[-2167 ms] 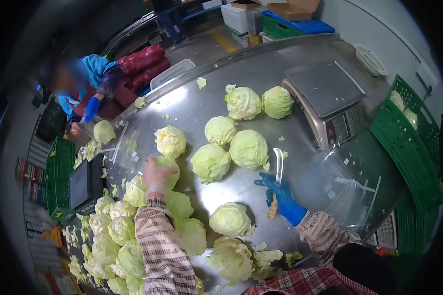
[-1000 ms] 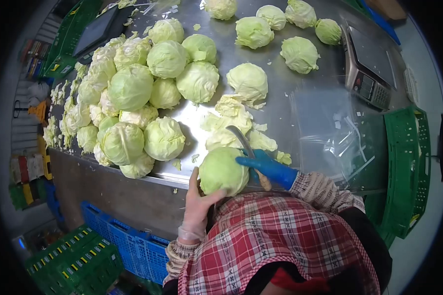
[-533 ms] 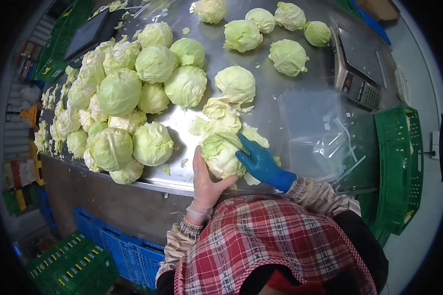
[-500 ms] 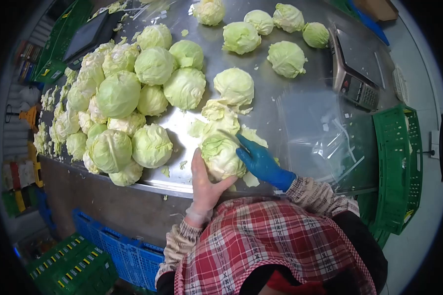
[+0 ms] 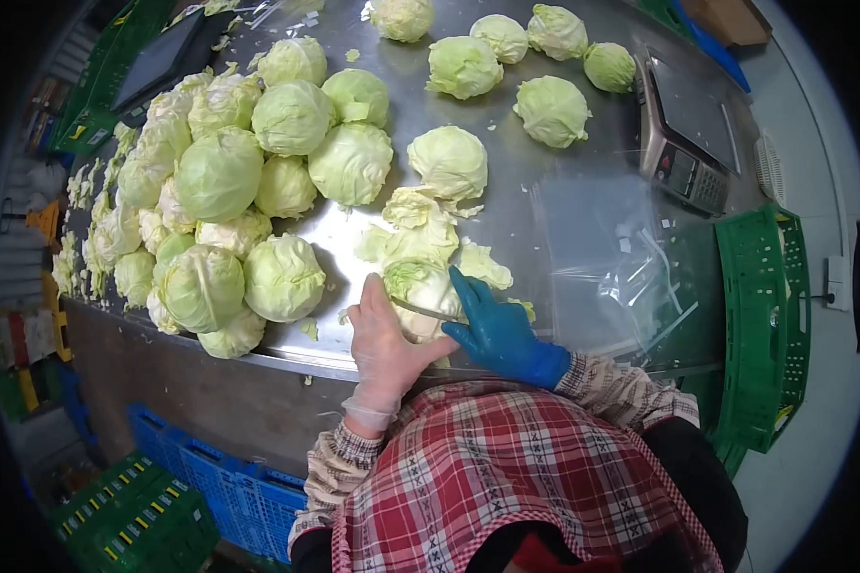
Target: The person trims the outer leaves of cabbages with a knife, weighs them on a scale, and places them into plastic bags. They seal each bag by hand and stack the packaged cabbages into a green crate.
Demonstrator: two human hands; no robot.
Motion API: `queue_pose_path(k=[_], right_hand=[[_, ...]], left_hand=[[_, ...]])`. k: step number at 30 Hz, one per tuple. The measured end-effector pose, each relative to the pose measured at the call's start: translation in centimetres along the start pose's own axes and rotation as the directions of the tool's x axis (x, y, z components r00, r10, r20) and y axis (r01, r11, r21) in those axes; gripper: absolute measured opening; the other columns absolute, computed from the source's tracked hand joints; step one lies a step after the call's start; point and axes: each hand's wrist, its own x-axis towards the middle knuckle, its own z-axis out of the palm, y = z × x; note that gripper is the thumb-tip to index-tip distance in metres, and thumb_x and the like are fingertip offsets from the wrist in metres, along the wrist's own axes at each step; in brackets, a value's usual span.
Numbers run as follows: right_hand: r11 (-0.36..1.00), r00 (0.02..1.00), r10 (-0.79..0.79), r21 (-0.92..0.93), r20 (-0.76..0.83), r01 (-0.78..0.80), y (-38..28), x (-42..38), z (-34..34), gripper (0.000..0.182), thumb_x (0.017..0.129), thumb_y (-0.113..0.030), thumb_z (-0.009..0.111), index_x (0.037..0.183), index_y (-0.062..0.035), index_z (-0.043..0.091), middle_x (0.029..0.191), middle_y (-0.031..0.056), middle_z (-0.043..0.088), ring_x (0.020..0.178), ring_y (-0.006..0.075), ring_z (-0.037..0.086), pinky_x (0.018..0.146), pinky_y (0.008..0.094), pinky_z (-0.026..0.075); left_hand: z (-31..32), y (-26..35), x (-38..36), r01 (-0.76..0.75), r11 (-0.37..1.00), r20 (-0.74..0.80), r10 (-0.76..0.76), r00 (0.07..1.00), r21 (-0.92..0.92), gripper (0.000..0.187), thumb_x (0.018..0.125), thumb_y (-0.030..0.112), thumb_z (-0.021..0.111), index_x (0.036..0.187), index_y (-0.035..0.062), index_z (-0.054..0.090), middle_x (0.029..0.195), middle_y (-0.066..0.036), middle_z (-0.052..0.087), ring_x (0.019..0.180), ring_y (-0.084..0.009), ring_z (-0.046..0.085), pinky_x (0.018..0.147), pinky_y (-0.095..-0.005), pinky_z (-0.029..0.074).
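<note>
Close to the table's front edge sits a cabbage (image 5: 414,277), partly covered by my hands. My left hand (image 5: 382,339), in a thin clear glove, grips it from the left and front with the thumb spread round it. In a blue glove, my right hand (image 5: 502,332) is closed on a knife (image 5: 424,310), whose thin blade lies across the cabbage's near part; the handle is hidden in the fist. Loose cabbage leaves (image 5: 417,234) lie just behind. Another cabbage (image 5: 447,162) rests beyond those leaves.
A large pile of cabbages (image 5: 222,177) covers the left of the metal table (image 5: 344,329). Several cabbages (image 5: 552,113) stand at the back. Clear plastic bags (image 5: 597,258) lie right of my hands, near a scale (image 5: 686,172) and a green crate (image 5: 760,329).
My right hand has come nearer and lower, and the knife blade has gone from the cabbage's far side to across its near part. My left hand still holds the cabbage, its fingers shifted slightly.
</note>
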Motion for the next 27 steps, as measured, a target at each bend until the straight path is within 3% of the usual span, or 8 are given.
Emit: queue_pose_path(k=[7, 12, 16, 18, 20, 23, 26, 27], right_hand=[[0.996, 0.991, 0.088, 0.002, 0.096, -0.089, 0.1, 1.0, 0.2, 0.073, 0.089, -0.041, 0.051, 0.139, 0.0034, 0.023, 0.095, 0.0235, 0.055, 0.060, 0.0333, 0.059, 0.050, 0.0422, 0.047], [0.984, 0.989, 0.148, -0.103, 0.009, -0.146, 1.2, 4.1, 1.3, 0.066, 0.091, -0.043, 0.046, 0.135, 0.0033, 0.031, 0.077, 0.0219, 0.059, 0.056, 0.0351, 0.059, 0.049, 0.0433, 0.046], [0.917, 0.956, 0.294, 0.286, -0.011, -0.279, 3.3, 6.1, 0.2, 0.052, 0.090, -0.042, 0.050, 0.125, -0.0023, 0.047, 0.072, 0.0222, 0.063, 0.066, 0.0378, 0.062, 0.057, 0.0450, 0.048], [0.936, 0.990, 0.105, 0.346, -0.091, -0.067, 3.2, 6.5, 0.9, 0.044, 0.086, -0.033, 0.061, 0.119, -0.0041, 0.052, 0.072, 0.0217, 0.061, 0.065, 0.0357, 0.062, 0.056, 0.0410, 0.046], [0.917, 0.974, 0.100, 0.400, -0.203, -0.011, 2.5, 6.3, 2.0, 0.034, 0.082, -0.033, 0.066, 0.098, -0.0044, 0.060, 0.065, 0.0199, 0.059, 0.057, 0.0327, 0.061, 0.052, 0.0408, 0.045], [0.937, 0.941, 0.232, 0.317, -0.248, -0.147, 3.5, 7.9, 3.1, 0.033, 0.081, -0.031, 0.066, 0.070, -0.0024, 0.055, 0.060, 0.0186, 0.055, 0.055, 0.0327, 0.058, 0.051, 0.0421, 0.043], [0.954, 0.936, 0.299, 0.063, -0.188, -0.293, 4.5, 9.3, 1.9, 0.028, 0.085, -0.032, 0.062, 0.089, -0.0047, 0.060, 0.067, 0.0157, 0.061, 0.061, 0.0305, 0.061, 0.057, 0.0396, 0.048], [0.978, 0.965, 0.191, 0.121, -0.180, -0.171, 4.2, 8.2, 1.4, 0.037, 0.086, -0.039, 0.057, 0.100, -0.0056, 0.059, 0.075, 0.0166, 0.062, 0.066, 0.0328, 0.062, 0.058, 0.0414, 0.049]], left_hand=[[0.9, -0.1, -0.6, -0.076, 0.996, -0.035, 0.078, 0.996, 0.035, 0.110, 0.047, 0.040, 0.084, 0.127, -0.0106, 0.028, 0.116, -0.022, 0.044, 0.096, -0.0346, 0.043, 0.079, -0.0422, 0.043], [2.4, 1.2, -1.4, 0.084, 0.993, -0.131, -0.073, 0.989, 0.084, 0.109, 0.047, 0.041, 0.084, 0.126, -0.0106, 0.029, 0.113, -0.023, 0.045, 0.095, -0.0380, 0.045, 0.079, -0.0435, 0.043], [2.6, -1.8, -3.6, 0.022, 1.000, -0.135, -0.019, 0.991, 0.020, 0.115, 0.046, 0.038, 0.086, 0.131, -0.0106, 0.025, 0.116, -0.024, 0.044, 0.095, -0.0394, 0.046, 0.078, -0.0455, 0.043], [2.6, -3.3, -4.6, -0.015, 1.000, -0.118, 0.018, 0.993, 0.022, 0.112, 0.050, 0.031, 0.086, 0.133, -0.0093, 0.023, 0.120, -0.023, 0.043, 0.103, -0.0357, 0.047, 0.084, -0.0425, 0.043], [2.4, -3.7, -5.0, 0.111, 0.704, -0.037, -0.192, 0.981, -0.701, 0.101, 0.057, 0.025, 0.084, 0.133, -0.0070, 0.025, 0.122, -0.021, 0.043, 0.110, -0.0299, 0.048, 0.091, -0.0375, 0.042], [1.7, -3.9, -4.2, 0.239, 0.683, 0.027, -0.306, 0.952, -0.690, 0.089, 0.066, 0.019, 0.078, 0.135, -0.0055, 0.027, 0.121, -0.021, 0.046, 0.111, -0.0259, 0.049, 0.094, -0.0338, 0.041], [1.4, -3.6, -3.2, 0.219, 0.737, -0.041, -0.317, 0.947, -0.639, 0.080, 0.075, 0.020, 0.071, 0.137, -0.0056, 0.027, 0.123, -0.024, 0.047, 0.112, -0.0272, 0.049, 0.095, -0.0343, 0.039], [1.8, -4.0, -3.1, 0.235, 0.777, -0.069, -0.336, 0.939, -0.584, 0.078, 0.078, 0.022, 0.069, 0.137, -0.0055, 0.027, 0.125, -0.024, 0.047, 0.115, -0.0285, 0.047, 0.097, -0.0348, 0.038]])
